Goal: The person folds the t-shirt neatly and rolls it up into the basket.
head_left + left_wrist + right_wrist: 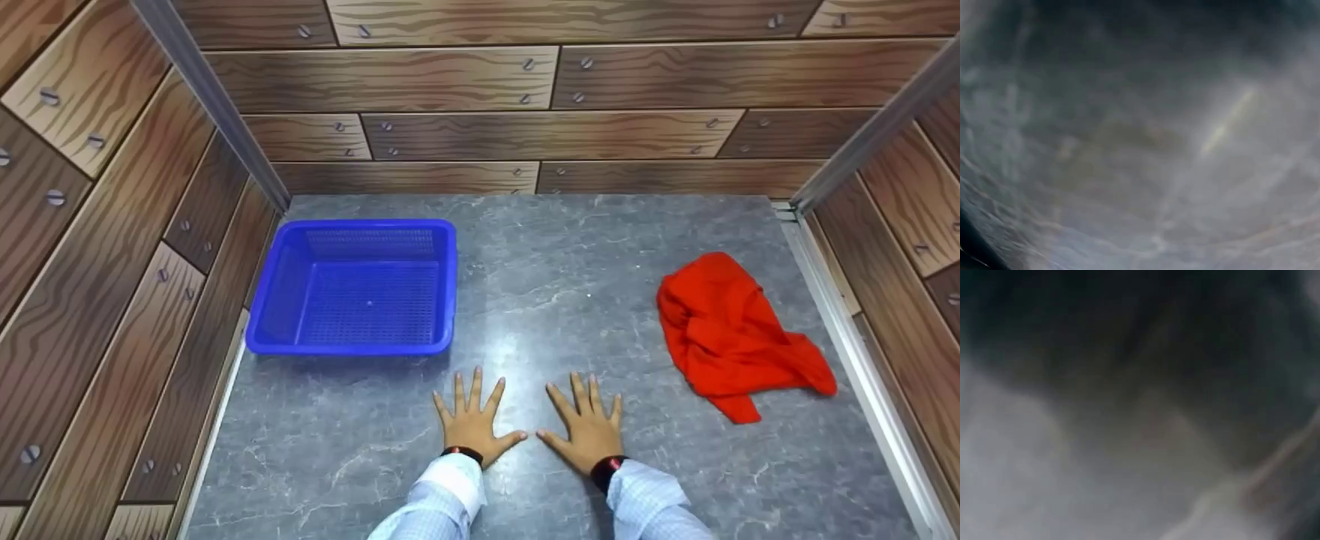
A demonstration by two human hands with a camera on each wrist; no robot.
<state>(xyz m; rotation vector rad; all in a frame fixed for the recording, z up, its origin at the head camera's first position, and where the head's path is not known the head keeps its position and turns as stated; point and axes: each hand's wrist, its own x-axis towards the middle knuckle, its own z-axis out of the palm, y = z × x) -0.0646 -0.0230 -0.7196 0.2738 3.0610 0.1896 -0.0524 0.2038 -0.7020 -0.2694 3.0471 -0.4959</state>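
Note:
Fingers spread, my left hand rests palm down on the grey marbled surface. My right hand lies flat beside it in the same way, the two thumbs pointing at each other with a small gap between. Ahead and to the left of the left hand stands a blue plastic basket with a perforated floor and nothing in it. A crumpled red cloth lies to the right, beyond the right hand. Both wrist views show only a blurred close-up of the grey surface.
Wood-patterned panels enclose the surface at the back, the left and the right. Metal strips run along the corners and the right edge. The basket stands close to the left panel.

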